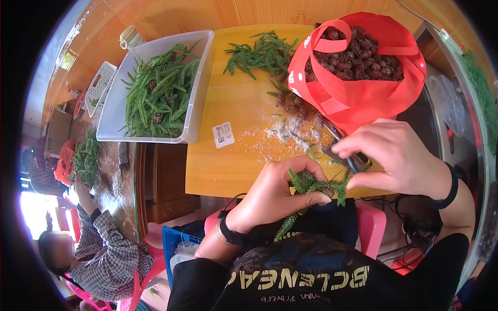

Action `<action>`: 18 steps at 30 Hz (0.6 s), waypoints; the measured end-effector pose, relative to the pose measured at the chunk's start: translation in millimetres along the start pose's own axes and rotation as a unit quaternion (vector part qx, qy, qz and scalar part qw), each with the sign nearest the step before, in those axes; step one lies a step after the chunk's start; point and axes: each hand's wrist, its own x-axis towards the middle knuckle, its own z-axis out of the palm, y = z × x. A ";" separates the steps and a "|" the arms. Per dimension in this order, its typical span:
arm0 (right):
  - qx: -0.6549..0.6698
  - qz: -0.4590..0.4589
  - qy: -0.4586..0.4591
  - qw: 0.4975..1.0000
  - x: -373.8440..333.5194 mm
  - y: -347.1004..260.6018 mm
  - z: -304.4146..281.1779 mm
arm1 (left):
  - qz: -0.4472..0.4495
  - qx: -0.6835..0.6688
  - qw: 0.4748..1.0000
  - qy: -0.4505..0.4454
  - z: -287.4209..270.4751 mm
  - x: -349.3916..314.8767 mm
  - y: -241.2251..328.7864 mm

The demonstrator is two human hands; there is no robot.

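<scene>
"since the work starts there, what's the left hand (280,189) doing?"

"pinching a sprig (306,184) between thumb and fingers, just off the near edge of the table (244,103). a brown bit (327,192) shows at the thumb tip; i can't tell what it is."

"and the right hand (397,155)?"

"just beside the sprig, thumb and fingers parted, no grip that i can see. a dark tool (354,165) shows between them; whether they touch it, i can't tell."

"past the hands?"

"white crumbs (294,133), a label (223,135) to the left, loose cones (298,105) by the red bag (363,114), and spare sprigs (259,53) at the far side."

"how far along would you say?"

"partway, i'd judge. the tub (115,119) at the left holds a heap (155,90) of greenery with cones among it, likely finished. the held one looks midway, the spare ones unworked, and the bag is heaped with cones."

"anyone else?"

"a co-worker (116,254) at far left, hands near another green pile (86,158)."
</scene>
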 end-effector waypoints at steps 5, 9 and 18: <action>0.103 0.086 0.032 0.991 -13.7 6.7 2.1 | -0.047 -0.140 0.988 -0.035 -2.1 1.9 -3.4; 0.113 0.108 0.067 0.985 -24.9 8.0 5.3 | -0.059 -0.181 0.981 -0.036 -0.9 3.5 -7.0; 0.197 0.313 0.075 0.926 -71.2 29.4 62.0 | -0.018 -0.201 0.979 -0.012 2.9 3.7 -16.7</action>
